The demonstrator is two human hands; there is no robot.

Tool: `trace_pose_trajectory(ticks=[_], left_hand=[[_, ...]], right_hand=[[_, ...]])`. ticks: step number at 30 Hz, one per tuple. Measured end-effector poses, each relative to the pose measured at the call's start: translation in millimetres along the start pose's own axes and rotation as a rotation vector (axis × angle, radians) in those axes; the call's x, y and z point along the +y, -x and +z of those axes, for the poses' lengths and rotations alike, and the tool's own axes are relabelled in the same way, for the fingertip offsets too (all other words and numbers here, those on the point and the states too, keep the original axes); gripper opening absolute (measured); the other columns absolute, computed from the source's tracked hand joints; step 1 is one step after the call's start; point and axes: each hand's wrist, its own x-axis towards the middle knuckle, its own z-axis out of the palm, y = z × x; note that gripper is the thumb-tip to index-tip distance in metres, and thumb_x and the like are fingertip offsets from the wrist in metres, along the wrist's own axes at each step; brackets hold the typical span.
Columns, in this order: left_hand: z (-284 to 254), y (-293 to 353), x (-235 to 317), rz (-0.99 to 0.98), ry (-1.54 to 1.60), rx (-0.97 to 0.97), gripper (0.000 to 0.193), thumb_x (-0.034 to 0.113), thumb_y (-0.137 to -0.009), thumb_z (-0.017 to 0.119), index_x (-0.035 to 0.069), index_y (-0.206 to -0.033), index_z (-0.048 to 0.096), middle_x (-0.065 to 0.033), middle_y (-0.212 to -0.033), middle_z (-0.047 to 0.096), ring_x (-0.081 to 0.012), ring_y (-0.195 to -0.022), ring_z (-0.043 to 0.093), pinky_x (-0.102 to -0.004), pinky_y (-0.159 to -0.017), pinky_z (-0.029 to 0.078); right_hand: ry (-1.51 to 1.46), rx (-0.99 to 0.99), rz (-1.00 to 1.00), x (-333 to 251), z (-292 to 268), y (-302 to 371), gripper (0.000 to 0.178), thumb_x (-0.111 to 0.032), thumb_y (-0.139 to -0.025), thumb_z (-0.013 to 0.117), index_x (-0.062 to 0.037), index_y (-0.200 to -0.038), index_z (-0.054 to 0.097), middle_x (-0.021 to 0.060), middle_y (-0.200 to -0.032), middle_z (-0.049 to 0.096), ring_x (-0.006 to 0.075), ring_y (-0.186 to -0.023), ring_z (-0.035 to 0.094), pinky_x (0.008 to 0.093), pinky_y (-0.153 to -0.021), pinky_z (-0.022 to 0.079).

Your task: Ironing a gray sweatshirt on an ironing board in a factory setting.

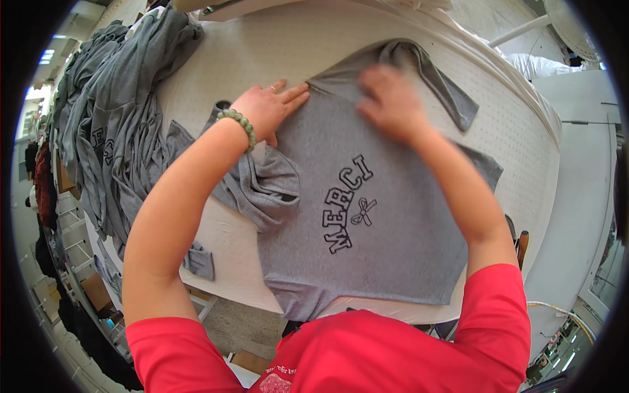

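Note:
A grey sweatshirt (pixel 393 223) with dark outlined lettering and a small bow lies spread on the pale covered table (pixel 242 59). My left hand (pixel 272 108), with a green bead bracelet and a ring, rests open at the sweatshirt's upper left edge, fingers stretched onto the cloth. Over the upper part of the same garment is my right hand (pixel 393 101), smeared by motion, so its fingers do not show clearly. One sleeve (pixel 452 98) bends out to the far right of that hand. Below my left forearm, grey cloth (pixel 265 187) lies bunched beside the body of the sweatshirt.
A large heap of grey garments (pixel 124 98) covers the table's left side and hangs over its edge. On the right, a dark-tipped wooden handle (pixel 523 245) stands near my right elbow. A white pole (pixel 521 31) slants in at the upper right.

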Motion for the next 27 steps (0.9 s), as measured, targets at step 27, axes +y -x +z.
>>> trace_pose_trajectory(ticks=[27], left_hand=[[-1,-7,12,-0.022,0.089,0.068,0.119,0.015,-0.058,0.095,0.009,-0.160,0.036,-0.0043,-0.165,0.039,-0.0285,-0.150,0.041,-0.0401,-0.107,0.051]], right_hand=[[-0.049,0.175,0.306,-102,-17,104,0.059,-0.030,-0.091,0.075,-0.0001,-0.139,0.059,0.0186,-0.152,0.052,0.0353,-0.143,0.048,0.0489,-0.119,0.039]])
